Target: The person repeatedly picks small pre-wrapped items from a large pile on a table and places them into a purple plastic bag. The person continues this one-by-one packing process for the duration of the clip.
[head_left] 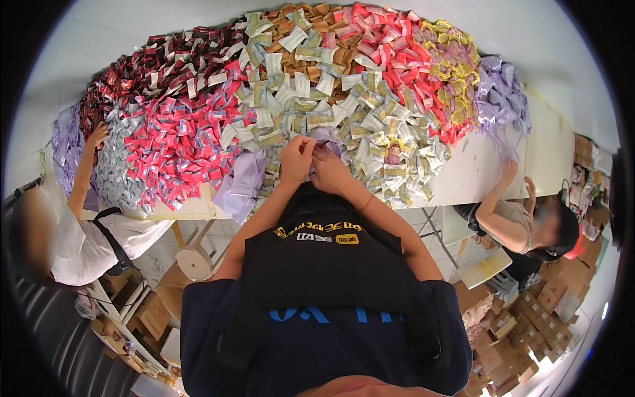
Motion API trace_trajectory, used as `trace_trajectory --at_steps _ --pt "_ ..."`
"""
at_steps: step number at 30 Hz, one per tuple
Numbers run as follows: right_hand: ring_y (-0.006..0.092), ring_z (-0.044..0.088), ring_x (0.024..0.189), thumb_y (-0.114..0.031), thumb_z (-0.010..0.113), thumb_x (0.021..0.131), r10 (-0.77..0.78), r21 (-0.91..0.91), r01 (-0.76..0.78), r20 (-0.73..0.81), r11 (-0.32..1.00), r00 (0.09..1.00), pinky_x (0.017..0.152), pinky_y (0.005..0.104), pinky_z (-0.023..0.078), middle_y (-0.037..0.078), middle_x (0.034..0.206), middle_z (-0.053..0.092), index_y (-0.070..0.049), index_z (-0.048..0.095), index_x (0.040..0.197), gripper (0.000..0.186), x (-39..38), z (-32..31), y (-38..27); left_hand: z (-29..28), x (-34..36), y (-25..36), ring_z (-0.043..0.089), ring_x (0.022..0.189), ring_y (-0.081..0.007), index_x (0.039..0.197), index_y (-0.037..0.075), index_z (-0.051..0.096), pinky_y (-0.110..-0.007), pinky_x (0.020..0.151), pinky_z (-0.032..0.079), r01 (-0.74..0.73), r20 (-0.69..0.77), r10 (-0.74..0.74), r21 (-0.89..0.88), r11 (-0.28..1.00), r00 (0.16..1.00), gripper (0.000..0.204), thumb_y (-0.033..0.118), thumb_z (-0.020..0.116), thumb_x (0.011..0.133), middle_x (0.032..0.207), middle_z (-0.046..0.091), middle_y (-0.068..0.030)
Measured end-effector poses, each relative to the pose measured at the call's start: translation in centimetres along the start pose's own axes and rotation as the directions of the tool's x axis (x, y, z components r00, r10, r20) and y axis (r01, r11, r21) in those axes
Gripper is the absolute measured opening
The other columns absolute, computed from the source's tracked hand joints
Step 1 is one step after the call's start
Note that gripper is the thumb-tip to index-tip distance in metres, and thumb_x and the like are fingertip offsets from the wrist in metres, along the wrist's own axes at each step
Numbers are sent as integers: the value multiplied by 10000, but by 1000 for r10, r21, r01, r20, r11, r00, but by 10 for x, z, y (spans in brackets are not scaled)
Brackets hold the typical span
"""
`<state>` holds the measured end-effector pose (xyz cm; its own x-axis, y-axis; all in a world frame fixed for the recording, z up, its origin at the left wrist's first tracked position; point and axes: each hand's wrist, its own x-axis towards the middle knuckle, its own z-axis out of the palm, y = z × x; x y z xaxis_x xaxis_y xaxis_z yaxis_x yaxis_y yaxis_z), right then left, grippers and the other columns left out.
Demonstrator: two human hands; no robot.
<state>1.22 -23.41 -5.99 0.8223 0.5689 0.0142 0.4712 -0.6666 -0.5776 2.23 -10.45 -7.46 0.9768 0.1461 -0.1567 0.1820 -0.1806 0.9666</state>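
At the table's near edge my left hand and my right hand meet, fingers closed on a pale lilac plastic bag, partly hidden by them. Around them lies a heap of cream and olive small packets. Left of my hands, another lilac bag rests beside pink packets. A small yellow-edged pack lies on the cream packets to the right.
Dark red, brown, red and yellow packets cover the white table, with lilac bags at both ends. Co-workers work at left and right. A stool and cardboard boxes stand below.
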Motion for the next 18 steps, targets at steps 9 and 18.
trace_trajectory --at_steps 9,18 --pt "318 585 842 -66 591 738 80 -19 -78 184 997 980 684 396 485 121 1006 600 -122 488 1183 460 7 -50 48 -29 8 -7 533 630 -102 962 44 632 -251 584 433 -10 115 1 81 997 993 200 156 648 797 892 593 -59" --pt "354 573 762 -122 579 782 205 238 -209 41 949 978 650 425 450 176 782 594 -25 610 859 128 9 -25 49 -31 -51 -79 570 630 -128 1240 -28 415 -245 534 450 285 306 -304 105 953 902 595 222 683 772 1025 587 -138"
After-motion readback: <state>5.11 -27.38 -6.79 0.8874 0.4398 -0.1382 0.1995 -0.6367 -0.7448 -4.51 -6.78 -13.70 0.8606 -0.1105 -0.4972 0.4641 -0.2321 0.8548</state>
